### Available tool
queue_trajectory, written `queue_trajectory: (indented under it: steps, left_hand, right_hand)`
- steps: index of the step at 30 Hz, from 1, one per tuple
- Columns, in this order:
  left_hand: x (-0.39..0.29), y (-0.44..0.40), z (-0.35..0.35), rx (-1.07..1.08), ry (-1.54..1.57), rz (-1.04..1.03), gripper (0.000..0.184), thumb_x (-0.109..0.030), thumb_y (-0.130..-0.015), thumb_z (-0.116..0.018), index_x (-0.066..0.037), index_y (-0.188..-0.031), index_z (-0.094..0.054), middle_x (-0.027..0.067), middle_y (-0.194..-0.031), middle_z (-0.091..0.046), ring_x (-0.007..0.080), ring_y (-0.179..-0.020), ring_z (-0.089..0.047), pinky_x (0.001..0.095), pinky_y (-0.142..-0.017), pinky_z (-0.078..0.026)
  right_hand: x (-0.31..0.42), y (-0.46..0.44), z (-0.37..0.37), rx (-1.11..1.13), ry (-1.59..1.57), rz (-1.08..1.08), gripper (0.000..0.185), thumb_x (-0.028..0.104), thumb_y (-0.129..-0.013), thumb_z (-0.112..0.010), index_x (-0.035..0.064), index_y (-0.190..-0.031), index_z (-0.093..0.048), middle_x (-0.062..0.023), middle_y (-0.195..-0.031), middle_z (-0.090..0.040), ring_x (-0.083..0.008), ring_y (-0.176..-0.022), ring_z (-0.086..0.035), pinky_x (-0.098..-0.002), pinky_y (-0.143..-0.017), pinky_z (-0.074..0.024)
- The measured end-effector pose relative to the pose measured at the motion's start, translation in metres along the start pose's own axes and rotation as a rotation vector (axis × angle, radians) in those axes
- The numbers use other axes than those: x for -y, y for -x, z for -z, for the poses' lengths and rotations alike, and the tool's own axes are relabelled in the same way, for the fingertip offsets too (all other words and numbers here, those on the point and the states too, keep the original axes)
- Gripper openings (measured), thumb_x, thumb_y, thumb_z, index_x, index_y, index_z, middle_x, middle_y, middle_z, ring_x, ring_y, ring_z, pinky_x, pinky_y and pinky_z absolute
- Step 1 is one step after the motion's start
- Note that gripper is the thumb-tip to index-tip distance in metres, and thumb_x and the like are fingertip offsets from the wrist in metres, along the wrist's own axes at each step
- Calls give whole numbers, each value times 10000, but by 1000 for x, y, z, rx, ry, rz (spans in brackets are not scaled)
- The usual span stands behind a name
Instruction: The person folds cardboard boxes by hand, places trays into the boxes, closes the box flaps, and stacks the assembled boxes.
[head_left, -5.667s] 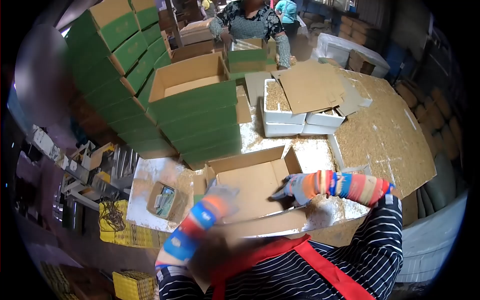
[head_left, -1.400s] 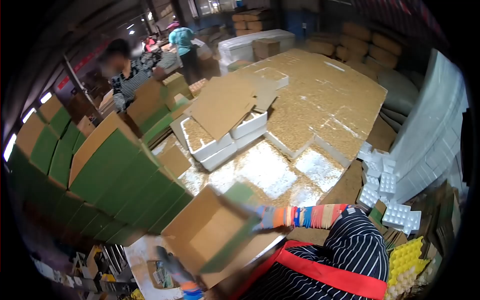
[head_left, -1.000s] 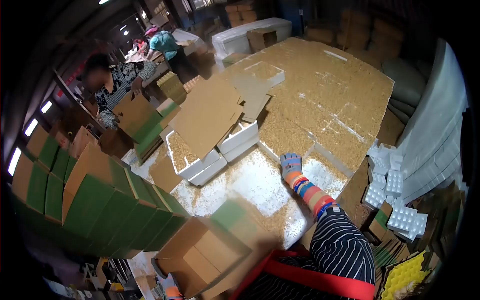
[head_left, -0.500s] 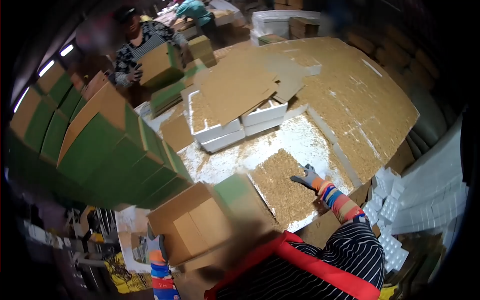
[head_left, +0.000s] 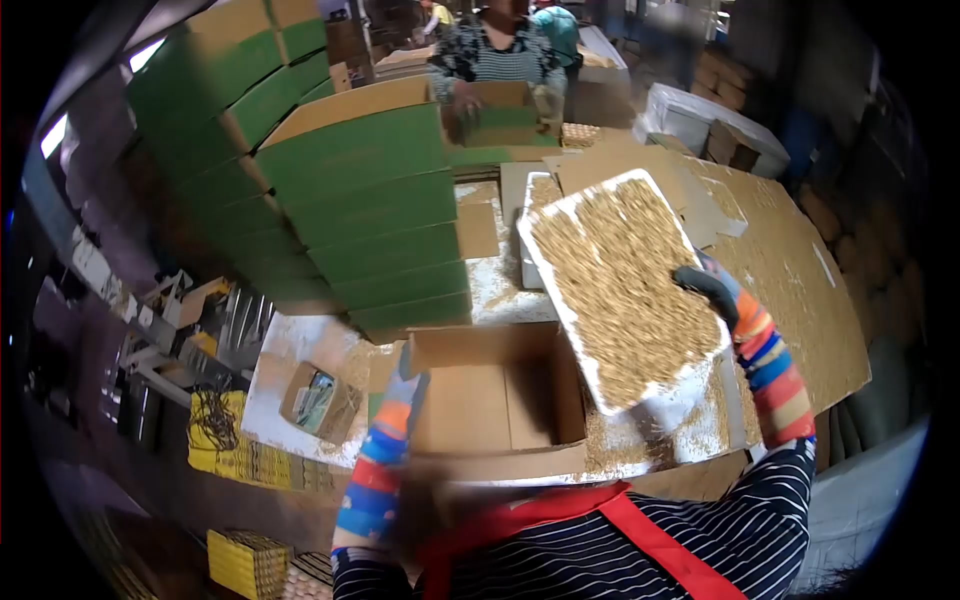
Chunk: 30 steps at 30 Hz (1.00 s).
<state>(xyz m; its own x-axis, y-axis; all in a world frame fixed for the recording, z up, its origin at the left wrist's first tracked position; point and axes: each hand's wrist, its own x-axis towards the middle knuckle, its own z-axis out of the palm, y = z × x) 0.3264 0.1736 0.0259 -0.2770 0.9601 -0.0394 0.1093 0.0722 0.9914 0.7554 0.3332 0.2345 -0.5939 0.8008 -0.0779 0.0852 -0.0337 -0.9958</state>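
Observation:
An open cardboard box (head_left: pixel 462 405) stands on the table in front of me with nothing visible on its floor. My left hand (head_left: pixel 406 378), gloved and somewhat blurred, grips its left wall. In my right hand (head_left: pixel 708 288) is the right edge of a white foam tray (head_left: pixel 553 298), thumb over the rim. Loose brown husks (head_left: pixel 625 290) fill the tray. It is raised and tilted, just right of the box; its far underside is hidden.
Stacked green-and-brown cartons (head_left: pixel 375 225) rise at left. Behind them a person (head_left: pixel 500 65) handles another carton (head_left: pixel 500 125). A small box (head_left: pixel 322 402) sits at the table's left end. Husks cover the board (head_left: pixel 800 300) at right. Yellow crates (head_left: pixel 250 450) stand below the table.
My right hand has taken hold of the husk-filled tray and lifted it off the table toward the box. My view has turned left. The co-worker's carton is lower.

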Motion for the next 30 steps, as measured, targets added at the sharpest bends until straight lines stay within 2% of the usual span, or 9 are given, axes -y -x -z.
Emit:
queue_trajectory:
  steps: [4, 9, 13, 15, 17, 21, 25, 27, 30]
  left_hand:
    - [-4, -14, 8, 69, 50, -80, 429, -127, -894, -487, -16, -1297, -393, 42, -1076, -550, 94, -912, -512, 214, -778, -434]
    - [34, -21, 13, -85, -20, -497, 284, -116, -895, -450, -12, -1152, -511, 112, -1028, -571, 165, -907, -539, 273, -805, -440]
    - [25, -22, -5, -181, 58, -328, 226, -124, -895, -431, -11, -1019, -582, 119, -912, -612, 195, -820, -581, 293, -719, -456]
    - [34, -34, -13, -213, 347, -327, 233, -128, -900, -431, 2, -1016, -587, 91, -904, -625, 174, -811, -581, 273, -709, -454]
    - [34, -32, -17, -173, 488, -268, 267, -150, -876, -506, 27, -1067, -571, 57, -949, -619, 132, -837, -557, 244, -745, -446]
    - [4, -24, -29, -251, 624, -23, 389, -172, -822, -631, 34, -1139, -538, 47, -1039, -596, 110, -946, -526, 241, -850, -417]
    - [-11, -11, -14, -181, 618, -19, 388, -159, -811, -642, 23, -1140, -545, 40, -1031, -599, 108, -946, -524, 234, -842, -417]
    - [7, -14, 0, -243, 444, -65, 406, -117, -781, -663, 14, -1142, -532, 66, -1052, -592, 139, -970, -528, 264, -865, -421]
    - [-35, 24, 56, -801, -400, -471, 441, -86, -739, -641, -34, -1158, -512, 133, -1099, -560, 235, -1040, -517, 312, -907, -411]
  right_hand:
    - [-31, -73, -48, 109, 44, 237, 428, 190, -859, -556, 17, -1240, -461, -71, -1132, -558, -135, -1012, -538, -276, -897, -415]
    - [-35, -114, -98, 401, 253, -85, 421, 228, -778, -680, 23, -1130, -575, -52, -1072, -602, -113, -917, -584, -225, -800, -459]
    - [-24, -130, -158, 835, 583, -32, 543, 285, -762, -699, 56, -1219, -517, -44, -1033, -607, -103, -881, -522, -284, -717, -439]
    - [-18, -134, -181, 731, 945, -351, 565, 295, -752, -706, 48, -1221, -509, -43, -1050, -596, -111, -945, -488, -301, -814, -417]
    - [-103, -175, -154, 881, 636, -63, 585, 295, -746, -711, 26, -1219, -497, -33, -1057, -585, -108, -949, -469, -288, -845, -399]
    - [-137, -181, -165, 781, 904, -266, 579, 301, -735, -722, 12, -1190, -510, -58, -1122, -571, -127, -967, -513, -288, -839, -428]
    - [-117, -134, -182, 506, 830, 83, 512, 270, -723, -689, 20, -1143, -539, -136, -1034, -596, -198, -953, -549, -320, -846, -429]
    - [-82, -100, -200, 442, 1459, 969, 435, 217, -712, -618, 56, -1110, -548, -189, -1057, -560, -320, -941, -562, -392, -840, -440]
    - [-93, -73, -192, 496, 1669, 290, 467, 277, -692, -606, 56, -1096, -529, -202, -1018, -565, -333, -923, -567, -406, -815, -449]
